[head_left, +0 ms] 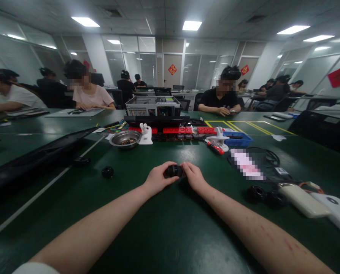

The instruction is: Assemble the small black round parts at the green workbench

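Observation:
Both my hands meet at the middle of the dark green table (170, 228). My left hand (158, 177) and my right hand (194, 176) are closed around a small black round part (174, 171) held between them just above the tabletop. A similar black round part (107, 172) lies alone to the left. Two more black ring-shaped parts (255, 193) lie to the right.
A metal bowl (125, 138) with small pieces, a white holder (146, 134), red trays (184, 130), a blue bin (237, 139) and a red-handled tool (215, 148) stand farther back. White devices (301, 199) lie at right. Other people sit at the far side.

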Demonstrator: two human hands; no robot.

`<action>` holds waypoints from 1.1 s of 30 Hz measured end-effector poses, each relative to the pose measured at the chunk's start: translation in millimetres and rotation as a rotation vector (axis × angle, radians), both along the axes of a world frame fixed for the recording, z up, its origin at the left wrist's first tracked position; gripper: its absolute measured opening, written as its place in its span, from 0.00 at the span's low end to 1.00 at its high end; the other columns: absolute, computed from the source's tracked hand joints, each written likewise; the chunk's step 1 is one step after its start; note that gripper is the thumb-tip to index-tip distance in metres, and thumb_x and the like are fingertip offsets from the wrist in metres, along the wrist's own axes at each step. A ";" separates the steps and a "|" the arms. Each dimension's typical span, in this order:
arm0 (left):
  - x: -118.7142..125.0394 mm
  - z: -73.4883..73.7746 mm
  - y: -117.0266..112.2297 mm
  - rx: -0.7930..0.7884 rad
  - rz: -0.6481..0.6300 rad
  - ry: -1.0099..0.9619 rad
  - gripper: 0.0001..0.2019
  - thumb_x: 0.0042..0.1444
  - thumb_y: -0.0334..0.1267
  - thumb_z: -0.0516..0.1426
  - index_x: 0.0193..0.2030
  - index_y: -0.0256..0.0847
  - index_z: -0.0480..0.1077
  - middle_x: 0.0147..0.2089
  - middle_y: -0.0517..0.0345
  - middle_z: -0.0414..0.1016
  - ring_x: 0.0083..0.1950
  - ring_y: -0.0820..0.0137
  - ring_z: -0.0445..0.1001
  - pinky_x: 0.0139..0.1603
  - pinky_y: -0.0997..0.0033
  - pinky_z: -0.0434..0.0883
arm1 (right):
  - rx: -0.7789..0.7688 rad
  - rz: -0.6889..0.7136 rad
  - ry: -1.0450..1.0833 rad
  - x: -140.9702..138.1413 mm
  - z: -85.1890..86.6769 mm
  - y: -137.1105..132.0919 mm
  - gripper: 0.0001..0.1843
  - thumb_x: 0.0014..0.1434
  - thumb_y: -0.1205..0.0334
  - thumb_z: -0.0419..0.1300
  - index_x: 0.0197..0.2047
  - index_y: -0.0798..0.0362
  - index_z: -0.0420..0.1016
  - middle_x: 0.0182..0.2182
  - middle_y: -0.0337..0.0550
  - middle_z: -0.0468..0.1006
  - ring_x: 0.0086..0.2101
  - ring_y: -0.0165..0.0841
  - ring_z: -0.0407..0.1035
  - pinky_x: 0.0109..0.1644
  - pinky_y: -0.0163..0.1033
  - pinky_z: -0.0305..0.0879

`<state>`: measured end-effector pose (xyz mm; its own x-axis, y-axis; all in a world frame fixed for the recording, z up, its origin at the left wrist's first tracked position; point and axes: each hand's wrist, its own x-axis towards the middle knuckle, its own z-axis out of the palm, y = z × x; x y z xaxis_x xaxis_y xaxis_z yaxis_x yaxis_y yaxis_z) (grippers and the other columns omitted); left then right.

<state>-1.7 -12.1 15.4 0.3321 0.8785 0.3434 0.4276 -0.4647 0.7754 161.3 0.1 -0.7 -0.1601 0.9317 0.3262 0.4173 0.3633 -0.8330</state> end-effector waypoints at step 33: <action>-5.4 -2.8 4.9 0.011 0.089 -0.038 0.18 0.44 0.46 0.55 0.41 0.42 0.66 0.38 0.58 0.70 0.39 0.68 0.69 0.41 0.67 0.66 | -0.073 0.106 -0.134 -2.3 4.1 -3.3 0.24 0.57 0.49 0.40 0.20 0.55 0.63 0.18 0.36 0.65 0.23 0.26 0.60 0.28 0.31 0.55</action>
<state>-7.1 -7.3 12.6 0.2390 0.9001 0.3643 0.4379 -0.4348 0.7869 159.0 -3.2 3.5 -0.2958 0.9277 0.2277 0.4892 0.3519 -0.7980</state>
